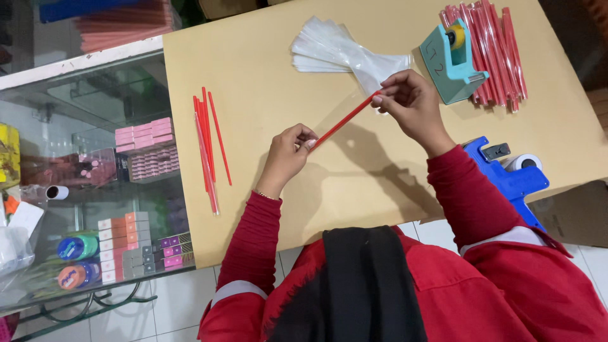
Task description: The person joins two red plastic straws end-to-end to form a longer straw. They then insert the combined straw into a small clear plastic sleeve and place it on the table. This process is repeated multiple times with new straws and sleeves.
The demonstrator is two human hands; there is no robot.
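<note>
While our left hand (288,155) and right hand (408,101) pinch the thin red stick (345,120) at centre frame, overtight fingers could, we judge, bend it.

bare tabletop (266,57) ahead; tape dispenser (451,60) blocks right; loose sticks (207,142) left.

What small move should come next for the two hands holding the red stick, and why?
Probably slide the red stick further into the clear sleeve at the right hand: the left hand pinches its lower end, bare sticks lie left, and wrapped ones lie by the tape dispenser.
</note>
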